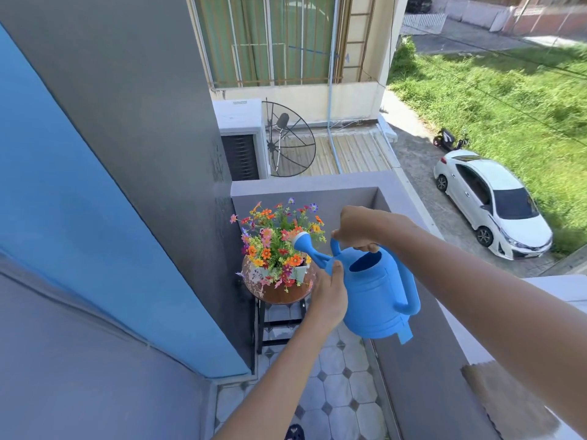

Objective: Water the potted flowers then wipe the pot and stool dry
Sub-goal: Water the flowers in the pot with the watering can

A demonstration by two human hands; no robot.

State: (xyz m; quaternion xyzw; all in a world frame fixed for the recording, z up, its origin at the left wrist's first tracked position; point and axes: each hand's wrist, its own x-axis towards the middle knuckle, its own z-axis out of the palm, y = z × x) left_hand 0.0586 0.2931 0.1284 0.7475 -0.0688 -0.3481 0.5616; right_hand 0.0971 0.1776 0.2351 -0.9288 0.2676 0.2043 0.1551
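Observation:
A blue plastic watering can point(376, 296) hangs tilted over a balcony corner, its spout head point(303, 241) among the colourful flowers point(276, 242). The flowers stand in a pale pot point(300, 271) on a round brown stool point(279, 293) with black legs. My right hand point(362, 230) is closed around the can's top handle. My left hand point(330, 290) presses against the can's side by the base of the spout. No water stream is visible. No cloth is in view.
A grey parapet wall point(413, 376) runs along the right, with a grey and blue wall point(111, 217) on the left. Tiled floor point(333, 392) lies between. Beyond the parapet are a satellite dish point(290, 141), a white car point(492, 201) and grass.

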